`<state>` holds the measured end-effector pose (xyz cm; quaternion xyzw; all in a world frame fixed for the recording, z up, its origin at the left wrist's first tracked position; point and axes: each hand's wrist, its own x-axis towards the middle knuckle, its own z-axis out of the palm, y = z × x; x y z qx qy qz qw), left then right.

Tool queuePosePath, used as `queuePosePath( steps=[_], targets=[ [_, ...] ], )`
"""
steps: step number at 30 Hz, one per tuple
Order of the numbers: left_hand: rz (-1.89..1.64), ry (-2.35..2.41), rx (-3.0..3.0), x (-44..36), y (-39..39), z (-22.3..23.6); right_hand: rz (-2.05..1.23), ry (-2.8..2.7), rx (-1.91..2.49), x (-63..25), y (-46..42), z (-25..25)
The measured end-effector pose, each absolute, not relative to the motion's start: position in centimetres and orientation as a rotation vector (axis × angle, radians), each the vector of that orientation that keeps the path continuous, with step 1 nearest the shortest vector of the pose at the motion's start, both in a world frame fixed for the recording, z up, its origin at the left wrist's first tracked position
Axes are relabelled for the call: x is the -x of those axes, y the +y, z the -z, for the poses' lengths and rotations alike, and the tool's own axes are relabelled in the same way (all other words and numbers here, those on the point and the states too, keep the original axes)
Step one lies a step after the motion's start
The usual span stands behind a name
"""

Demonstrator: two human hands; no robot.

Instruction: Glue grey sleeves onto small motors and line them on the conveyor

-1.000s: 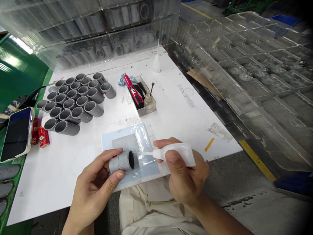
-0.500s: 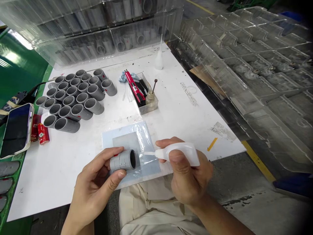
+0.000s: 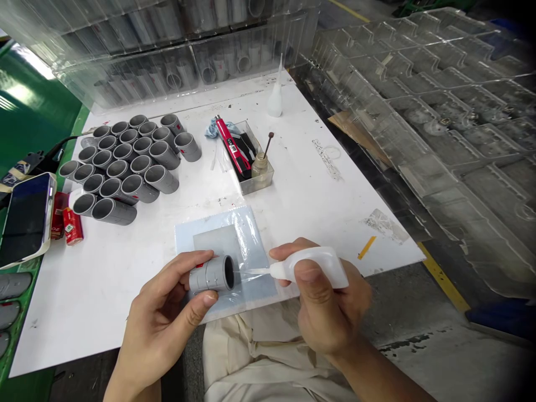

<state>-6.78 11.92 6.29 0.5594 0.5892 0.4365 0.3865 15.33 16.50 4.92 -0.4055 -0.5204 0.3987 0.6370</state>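
My left hand (image 3: 167,312) grips a short grey pipe piece (image 3: 210,273) between thumb and fingers, its open end facing right. A red mark shows on the pipe beside my fingertips. In my right hand (image 3: 329,301) is a white squeeze bottle (image 3: 316,265) with a thin, clear nozzle pointing left at the pipe's mouth. The nozzle's tip is close to the rim; whether it touches, I cannot tell. Below both hands lies a light blue sheet under clear film (image 3: 259,279), with a grey rectangle (image 3: 215,240) on it.
Several grey pipe pieces (image 3: 119,170) stand grouped at left. A small clear tray (image 3: 263,184) holds a red pen-like tool (image 3: 233,148) and a glass jar (image 3: 259,164). Behind is another nozzle bottle (image 3: 275,103). A phone (image 3: 27,218) lies left; clear compartment trays (image 3: 439,139) stand right.
My right hand and the squeeze bottle have shifted slightly right and down, drawing the nozzle a little away from the pipe. My left hand keeps its hold almost unmoved.
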Motion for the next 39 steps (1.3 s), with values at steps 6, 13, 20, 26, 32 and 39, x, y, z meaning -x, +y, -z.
queuePosePath(
  steps=[6,13,20,26,32,39],
  targets=[
    [-1.111,1.488,-1.438,6.5,11.8,-6.4,-0.992,-1.165,0.875,-15.7,16.5,-4.7],
    [-1.230,1.512,-1.179,5.4,11.5,-6.4,-1.027,-1.065,0.995,-16.0,16.6,-4.9],
    [-1.146,1.566,-1.299,6.0,11.7,-6.2,-1.046,-1.049,0.987,-15.6,16.8,-5.0],
    [-1.108,1.471,-1.480,6.5,12.0,-6.1,-1.038,-1.053,1.046,-15.6,16.8,-5.1],
    [-1.153,1.510,-1.386,5.6,11.8,-6.4,-1.028,-1.084,1.075,-15.6,16.9,-5.5],
    [-1.094,1.466,-1.497,6.4,12.0,-6.2,-1.016,-1.120,1.088,-15.7,17.0,-5.8]
  ],
)
